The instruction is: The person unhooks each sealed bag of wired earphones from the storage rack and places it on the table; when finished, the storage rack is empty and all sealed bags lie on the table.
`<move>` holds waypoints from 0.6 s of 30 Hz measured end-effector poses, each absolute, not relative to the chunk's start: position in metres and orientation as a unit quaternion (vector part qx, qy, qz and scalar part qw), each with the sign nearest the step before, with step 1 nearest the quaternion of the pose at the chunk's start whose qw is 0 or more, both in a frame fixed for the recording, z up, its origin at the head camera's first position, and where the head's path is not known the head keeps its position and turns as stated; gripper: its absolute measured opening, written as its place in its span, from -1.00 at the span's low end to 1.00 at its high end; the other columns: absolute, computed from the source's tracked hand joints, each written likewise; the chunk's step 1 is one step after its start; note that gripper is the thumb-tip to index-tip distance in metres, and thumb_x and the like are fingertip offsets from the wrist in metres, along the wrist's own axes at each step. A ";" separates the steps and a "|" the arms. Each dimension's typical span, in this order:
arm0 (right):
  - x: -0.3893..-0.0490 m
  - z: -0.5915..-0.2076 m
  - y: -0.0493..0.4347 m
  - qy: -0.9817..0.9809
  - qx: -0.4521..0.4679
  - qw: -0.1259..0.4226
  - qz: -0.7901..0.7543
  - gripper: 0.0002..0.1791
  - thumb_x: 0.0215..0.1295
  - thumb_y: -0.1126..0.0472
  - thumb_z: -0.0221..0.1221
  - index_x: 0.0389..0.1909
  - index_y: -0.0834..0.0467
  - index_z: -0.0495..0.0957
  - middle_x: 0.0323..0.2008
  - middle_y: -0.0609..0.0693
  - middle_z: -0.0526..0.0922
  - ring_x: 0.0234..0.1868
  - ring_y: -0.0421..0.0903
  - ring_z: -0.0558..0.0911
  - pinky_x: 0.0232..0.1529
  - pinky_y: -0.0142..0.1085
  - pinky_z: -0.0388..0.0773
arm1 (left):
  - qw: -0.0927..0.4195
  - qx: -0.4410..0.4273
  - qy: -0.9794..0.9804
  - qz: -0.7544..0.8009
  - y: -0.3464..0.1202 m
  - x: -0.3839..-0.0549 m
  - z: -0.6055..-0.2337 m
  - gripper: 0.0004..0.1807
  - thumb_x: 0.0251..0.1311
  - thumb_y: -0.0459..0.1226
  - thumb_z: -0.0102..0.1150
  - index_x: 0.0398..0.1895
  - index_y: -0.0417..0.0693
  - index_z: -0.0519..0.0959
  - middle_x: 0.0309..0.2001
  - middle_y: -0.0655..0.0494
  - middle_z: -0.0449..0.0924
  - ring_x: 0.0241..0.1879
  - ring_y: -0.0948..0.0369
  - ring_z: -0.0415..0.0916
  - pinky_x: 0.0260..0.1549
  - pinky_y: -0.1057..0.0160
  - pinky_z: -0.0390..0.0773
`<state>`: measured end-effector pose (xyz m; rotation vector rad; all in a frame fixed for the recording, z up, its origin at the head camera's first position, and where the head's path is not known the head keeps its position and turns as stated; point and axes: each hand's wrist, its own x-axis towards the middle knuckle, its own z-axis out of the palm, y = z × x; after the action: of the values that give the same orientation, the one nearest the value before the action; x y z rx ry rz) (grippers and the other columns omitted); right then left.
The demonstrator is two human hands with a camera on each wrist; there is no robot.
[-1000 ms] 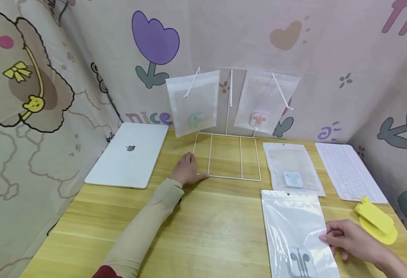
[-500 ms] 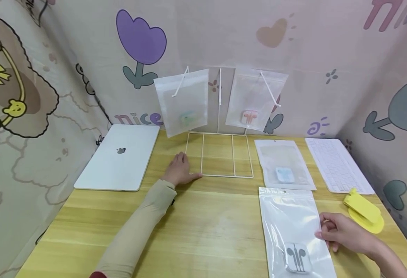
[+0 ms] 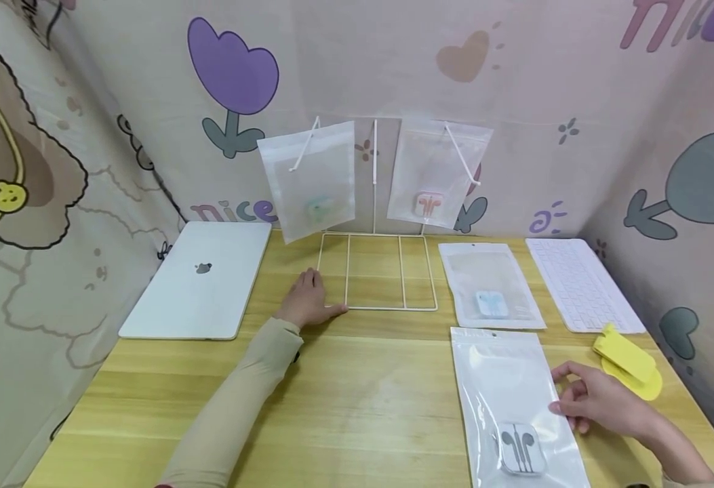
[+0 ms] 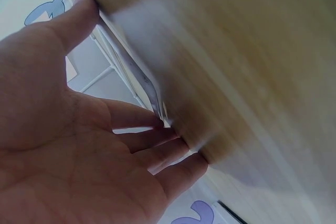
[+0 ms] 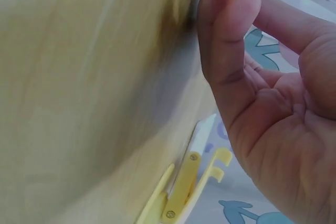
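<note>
In the head view my left hand [image 3: 304, 298] rests at the near left corner of a white wire rack [image 3: 390, 310], thumb tip on the corner. In the left wrist view its fingers [image 4: 181, 179] reach down to the wood, mostly straight. My right hand [image 3: 607, 400] pinches the right edge of a glossy white zip bag [image 3: 497, 379] between thumb and fingers. A square earphone case [image 3: 521, 449] shows at the bag's lower end. The right wrist view shows curled fingers [image 5: 226, 61], with the bag hidden.
Two frosted zip bags [image 3: 308, 163] [image 3: 439, 159] hang from the rack's prongs. Another frosted bag [image 3: 485, 268] lies right of the rack. A white laptop [image 3: 194, 298] is at left. A white keyboard [image 3: 579, 285] and a yellow folding stand [image 3: 628, 356] lie at right.
The head view has swung to the right, so everything sits further left in it. Both hands keep their places at the rack and the bag.
</note>
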<state>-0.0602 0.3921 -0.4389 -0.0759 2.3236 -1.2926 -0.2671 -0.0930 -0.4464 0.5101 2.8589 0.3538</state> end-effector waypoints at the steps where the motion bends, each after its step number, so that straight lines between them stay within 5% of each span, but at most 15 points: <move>1: -0.060 -0.437 0.392 0.854 -0.024 0.232 -0.464 -0.39 0.25 0.20 0.34 0.09 0.50 0.29 -0.52 0.13 0.59 -0.62 -0.04 0.58 -0.59 -0.19 0.60 | 0.107 0.173 0.972 0.121 -0.093 -0.267 -0.446 0.18 0.25 0.25 0.12 0.46 -0.57 -0.12 0.46 -0.46 -0.12 0.45 -0.25 -0.12 0.39 -0.08 0.02; 18: -0.108 -0.375 0.371 0.942 -0.072 0.090 -0.314 -0.50 0.23 0.14 0.37 0.07 0.34 0.47 -0.47 -0.03 0.64 -0.53 -0.08 0.61 -0.51 -0.25 0.59 | 0.106 0.178 0.970 0.124 -0.092 -0.267 -0.445 0.19 0.25 0.24 0.14 0.45 -0.58 -0.12 0.45 -0.48 -0.10 0.44 -0.25 -0.08 0.38 -0.09 0.06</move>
<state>-0.1081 0.3707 -0.3754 -0.2147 2.8016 -0.9331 -0.2668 -0.0920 -0.4450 0.5245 2.8587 0.3643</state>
